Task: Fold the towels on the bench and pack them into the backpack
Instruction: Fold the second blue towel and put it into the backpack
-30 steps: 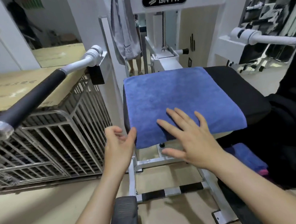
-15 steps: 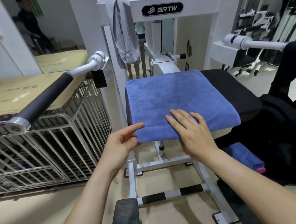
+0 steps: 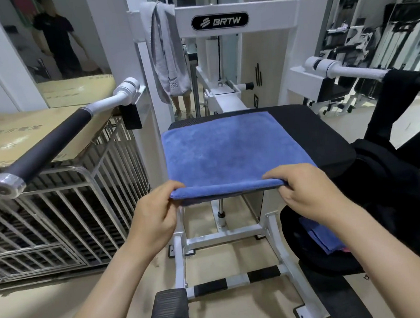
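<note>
A folded blue towel [image 3: 225,150] lies flat on the black padded bench seat [image 3: 314,131] of a white gym machine. My left hand [image 3: 155,212] pinches the towel's near left corner. My right hand [image 3: 303,189] grips its near right corner, fingers curled under the edge. The near edge is lifted slightly off the seat. A black backpack [image 3: 390,196] hangs open at the right of the bench, with another blue towel [image 3: 321,238] showing inside it.
A grey towel [image 3: 166,52] hangs over the machine's white frame [image 3: 218,9] behind the seat. A padded handle bar [image 3: 51,147] juts out at left above a metal wire cage [image 3: 59,219]. A black foot pad [image 3: 170,310] sits low in front.
Both hands went from lying flat and open near the towel's front edge to gripping its two near corners. The view has tilted up slightly.
</note>
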The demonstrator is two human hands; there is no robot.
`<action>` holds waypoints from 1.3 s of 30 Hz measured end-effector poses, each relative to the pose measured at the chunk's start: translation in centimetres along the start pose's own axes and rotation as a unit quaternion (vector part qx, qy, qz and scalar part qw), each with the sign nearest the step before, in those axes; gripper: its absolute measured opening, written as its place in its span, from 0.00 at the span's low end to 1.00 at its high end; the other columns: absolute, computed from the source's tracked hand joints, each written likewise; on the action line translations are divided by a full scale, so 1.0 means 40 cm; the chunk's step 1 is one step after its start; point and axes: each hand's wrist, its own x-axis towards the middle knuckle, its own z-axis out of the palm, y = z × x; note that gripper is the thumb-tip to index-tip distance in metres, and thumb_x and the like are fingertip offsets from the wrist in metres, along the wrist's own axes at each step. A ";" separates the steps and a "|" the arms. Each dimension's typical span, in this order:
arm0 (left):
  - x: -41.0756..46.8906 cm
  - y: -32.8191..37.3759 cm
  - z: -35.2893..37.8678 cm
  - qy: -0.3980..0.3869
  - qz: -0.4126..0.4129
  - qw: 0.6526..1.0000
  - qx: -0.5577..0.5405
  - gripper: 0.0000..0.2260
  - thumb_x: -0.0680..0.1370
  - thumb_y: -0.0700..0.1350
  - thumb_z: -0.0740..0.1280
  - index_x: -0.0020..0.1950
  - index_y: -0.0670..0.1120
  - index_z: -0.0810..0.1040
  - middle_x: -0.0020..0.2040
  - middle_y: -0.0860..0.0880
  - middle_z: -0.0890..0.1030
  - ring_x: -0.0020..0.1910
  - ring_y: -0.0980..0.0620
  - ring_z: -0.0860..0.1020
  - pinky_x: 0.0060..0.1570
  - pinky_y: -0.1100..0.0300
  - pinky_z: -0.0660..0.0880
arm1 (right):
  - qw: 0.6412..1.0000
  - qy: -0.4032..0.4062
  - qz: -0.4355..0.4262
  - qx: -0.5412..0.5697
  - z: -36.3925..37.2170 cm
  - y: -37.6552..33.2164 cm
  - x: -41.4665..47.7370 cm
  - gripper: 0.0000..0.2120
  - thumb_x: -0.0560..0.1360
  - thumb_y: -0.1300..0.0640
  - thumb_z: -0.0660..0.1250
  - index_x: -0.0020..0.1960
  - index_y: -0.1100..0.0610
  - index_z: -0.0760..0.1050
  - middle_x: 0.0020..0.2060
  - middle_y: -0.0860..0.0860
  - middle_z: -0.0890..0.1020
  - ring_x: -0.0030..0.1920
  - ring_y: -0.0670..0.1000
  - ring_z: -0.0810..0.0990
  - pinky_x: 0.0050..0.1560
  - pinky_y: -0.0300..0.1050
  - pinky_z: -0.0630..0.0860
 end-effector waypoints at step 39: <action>0.272 -0.179 0.030 -0.039 -0.501 0.810 -0.302 0.13 0.75 0.47 0.71 0.52 0.38 0.81 0.49 0.41 0.85 0.44 0.47 0.82 0.49 0.53 0.76 | 0.954 -0.124 0.269 -0.037 -0.046 0.127 0.356 0.23 0.72 0.38 0.68 0.48 0.59 0.71 0.44 0.53 0.76 0.43 0.55 0.75 0.37 0.46 0.67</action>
